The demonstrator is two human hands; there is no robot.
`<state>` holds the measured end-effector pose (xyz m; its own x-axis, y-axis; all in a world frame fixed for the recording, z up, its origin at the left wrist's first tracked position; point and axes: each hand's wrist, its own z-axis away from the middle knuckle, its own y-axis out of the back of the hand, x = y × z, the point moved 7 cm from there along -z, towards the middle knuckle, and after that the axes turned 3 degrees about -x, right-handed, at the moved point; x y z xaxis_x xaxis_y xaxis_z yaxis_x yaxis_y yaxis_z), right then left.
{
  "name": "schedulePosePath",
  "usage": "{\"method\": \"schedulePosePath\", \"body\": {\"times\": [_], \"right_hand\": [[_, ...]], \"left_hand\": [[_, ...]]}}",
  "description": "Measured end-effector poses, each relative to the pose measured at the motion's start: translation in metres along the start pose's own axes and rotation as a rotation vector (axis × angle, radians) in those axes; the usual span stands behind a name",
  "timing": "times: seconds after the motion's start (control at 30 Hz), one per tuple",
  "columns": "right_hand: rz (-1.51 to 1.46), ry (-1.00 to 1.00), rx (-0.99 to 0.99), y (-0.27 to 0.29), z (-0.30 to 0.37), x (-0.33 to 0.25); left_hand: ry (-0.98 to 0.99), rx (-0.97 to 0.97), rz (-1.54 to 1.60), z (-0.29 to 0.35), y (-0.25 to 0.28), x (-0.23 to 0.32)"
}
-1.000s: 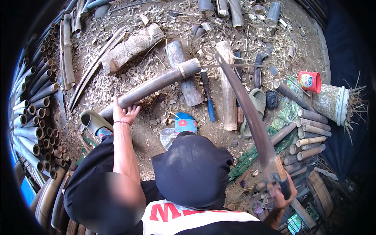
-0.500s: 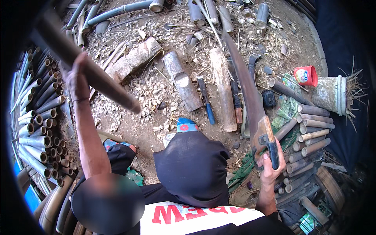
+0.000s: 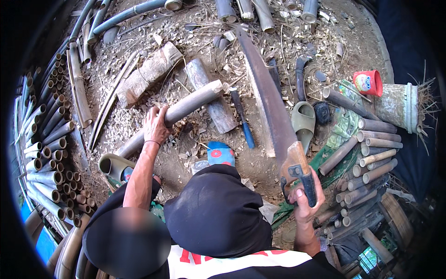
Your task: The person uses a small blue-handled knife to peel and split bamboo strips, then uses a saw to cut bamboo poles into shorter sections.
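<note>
My left hand (image 3: pixel 156 124) is closed around a bamboo pole (image 3: pixel 195 101), which slants from beside my left foot up to the right. Its far end lies over a notched log (image 3: pixel 219 117) on the ground. In my right hand (image 3: pixel 306 195) is the wooden handle of a large handsaw (image 3: pixel 269 95). The blade points away from me and stands to the right of the pole, apart from it. Between log and saw lies a blue-handled tool (image 3: pixel 248 135), perhaps a knife. A pale wooden piece is mostly hidden behind the blade.
Cut bamboo lengths (image 3: pixel 378 151) are stacked on the right, and more bamboo (image 3: pixel 45 177) is piled on the left. A thick log (image 3: pixel 151 74) lies ahead. At the right are a red container (image 3: pixel 367 83) and a whitish bucket (image 3: pixel 395 109). An olive slipper (image 3: pixel 304 123) rests beside the saw.
The bamboo pole, raised at the upper left before, has come down and right onto the notched log with my left hand on it. My right hand and the saw have shifted slightly left.
</note>
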<state>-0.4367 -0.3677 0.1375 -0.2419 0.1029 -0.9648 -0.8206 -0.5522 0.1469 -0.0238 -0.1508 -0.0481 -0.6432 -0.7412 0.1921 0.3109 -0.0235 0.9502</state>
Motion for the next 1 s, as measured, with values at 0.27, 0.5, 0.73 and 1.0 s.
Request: {"method": "schedulePosePath", "body": {"times": [0.27,0.5,0.73,1.0], "right_hand": [[0.150,-0.039,-0.082,-0.022,-0.004,0.027],[0.310,0.175,-0.181,-0.047,-0.028,0.004],[0.324,0.219,-0.229,-0.055,-0.034,0.013],[0.311,0.187,-0.293,-0.065,-0.033,0.012]], "left_hand": [[-0.194,-0.165,0.197,-0.047,0.020,0.083],[-0.101,-0.192,0.115,-0.070,-0.003,0.107],[-0.050,-0.289,0.171,-0.075,0.006,0.113],[0.183,-0.283,0.230,-0.088,0.005,0.109]]}}
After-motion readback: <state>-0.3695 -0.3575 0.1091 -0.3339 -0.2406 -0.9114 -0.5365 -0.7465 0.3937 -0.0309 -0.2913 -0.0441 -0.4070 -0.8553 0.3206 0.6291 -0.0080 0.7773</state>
